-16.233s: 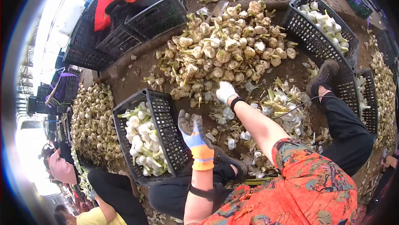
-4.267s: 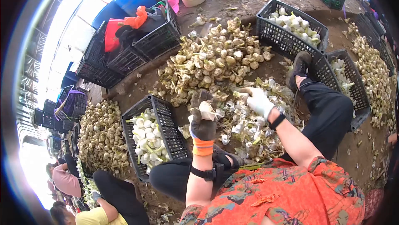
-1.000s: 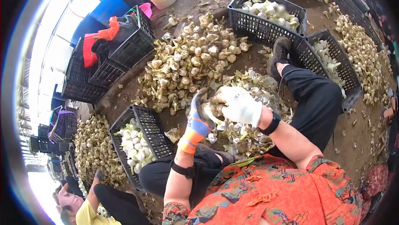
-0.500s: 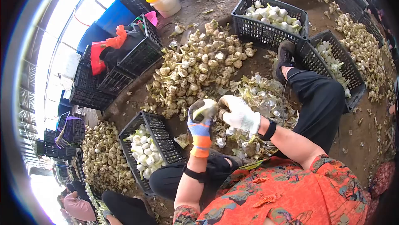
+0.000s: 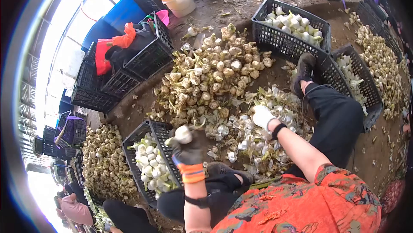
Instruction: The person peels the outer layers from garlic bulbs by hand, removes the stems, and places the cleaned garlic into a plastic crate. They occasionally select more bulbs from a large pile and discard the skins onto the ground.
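My left hand (image 5: 188, 147), in a dark-palmed glove with an orange and blue cuff, is closed on a white garlic bulb (image 5: 183, 135) beside the rim of a black crate (image 5: 164, 140). That crate holds cleaned white garlic bulbs (image 5: 150, 164). My right hand (image 5: 263, 117), in a white glove, is over the heap of garlic peelings (image 5: 271, 140). Its fingers are curled, and I cannot tell what is in them. Ahead of both hands lies a big pile of unpeeled garlic (image 5: 213, 76) with stalks and dry skins.
Another black crate (image 5: 292, 39) of white bulbs stands beyond my foot, next to a crate (image 5: 365, 82) with pale trimmings. Stacked crates (image 5: 142, 54) carry dark cloth and red bags. A white bucket (image 5: 180, 4) stands behind. More garlic (image 5: 107, 164) and a person (image 5: 76, 209) are at left.
My hands have parted. The left has moved left and down to the crate's edge with the garlic bulb; the right has shifted right, over the peelings. The view has turned slightly.
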Available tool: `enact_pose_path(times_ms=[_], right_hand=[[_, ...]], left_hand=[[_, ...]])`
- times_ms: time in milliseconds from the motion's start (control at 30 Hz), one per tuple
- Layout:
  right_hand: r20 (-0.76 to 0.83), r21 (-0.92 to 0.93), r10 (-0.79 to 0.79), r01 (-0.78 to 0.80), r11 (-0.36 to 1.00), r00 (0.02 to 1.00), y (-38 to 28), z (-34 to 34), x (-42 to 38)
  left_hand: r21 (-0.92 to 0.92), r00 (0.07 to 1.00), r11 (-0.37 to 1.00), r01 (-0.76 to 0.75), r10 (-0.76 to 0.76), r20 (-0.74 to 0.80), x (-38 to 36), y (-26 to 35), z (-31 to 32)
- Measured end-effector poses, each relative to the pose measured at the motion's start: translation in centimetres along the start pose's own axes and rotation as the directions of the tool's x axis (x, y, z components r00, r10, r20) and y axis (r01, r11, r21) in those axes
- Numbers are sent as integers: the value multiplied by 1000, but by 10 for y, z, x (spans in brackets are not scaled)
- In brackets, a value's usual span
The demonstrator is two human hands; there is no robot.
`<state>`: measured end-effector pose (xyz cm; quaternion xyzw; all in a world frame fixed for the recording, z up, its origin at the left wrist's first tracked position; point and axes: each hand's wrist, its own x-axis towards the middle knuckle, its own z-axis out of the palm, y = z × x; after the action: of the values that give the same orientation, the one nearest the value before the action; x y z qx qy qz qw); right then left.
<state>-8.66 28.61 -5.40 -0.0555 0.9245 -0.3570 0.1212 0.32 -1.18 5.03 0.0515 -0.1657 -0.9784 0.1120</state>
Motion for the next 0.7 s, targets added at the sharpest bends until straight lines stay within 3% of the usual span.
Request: enact_pose_path(times_ms=[33,67,100,133,167,200,233,267,333,367,467,533,567,600,667,700], right_hand=[[-13,23,7,-7,1000,1000,-17,-2,18],[-58,201,-13,24,979,998,-38,-2,38],[-114,34,-44,48,998,993,-50,3,67],[-235,33,-90,101,994,968,-72,0,85],[-243,75,-84,105,992,966,-81,8,114],[-267,45,-88,103,994,960,-90,15,136],[-169,5,-32,34,999,985,-96,22,160],[-155,-53,-10,2,999,988,-104,24,173],[-145,51,-2,10,999,989,-96,25,196],[-210,97,72,-53,994,975,-92,26,203],[-180,220,10,30,975,984,-93,-13,181],[197,712,-16,-132,690,980,-107,-55,132],[241,810,-158,-108,577,958,-113,-75,102],[293,893,-207,-190,407,933,-130,-97,69],[274,885,-261,-136,445,926,-131,-107,31],[248,943,-262,-172,284,933,-135,-113,8]], left_hand=[[209,986,966,-150,131,100,3,23,1],[192,977,961,-198,177,123,3,43,4],[175,964,954,-246,222,146,3,62,7],[58,972,971,-233,231,37,1,67,12],[-60,969,969,-241,237,-71,0,72,16],[-60,936,952,-300,283,-208,2,67,26],[-89,942,964,-252,223,-252,5,62,30],[41,964,977,-212,215,-157,9,48,42],[326,923,935,-139,242,-299,20,26,43],[442,960,888,-126,221,-171,20,12,49],[664,987,747,-29,125,-97,26,-15,66],[822,996,563,-86,24,88,36,-35,45],[826,985,542,-152,15,171,36,-47,53],[826,968,520,-215,1,251,34,-61,62],[779,964,621,-86,-148,223,33,-79,67],[722,962,687,-82,-135,238,28,-86,72]])
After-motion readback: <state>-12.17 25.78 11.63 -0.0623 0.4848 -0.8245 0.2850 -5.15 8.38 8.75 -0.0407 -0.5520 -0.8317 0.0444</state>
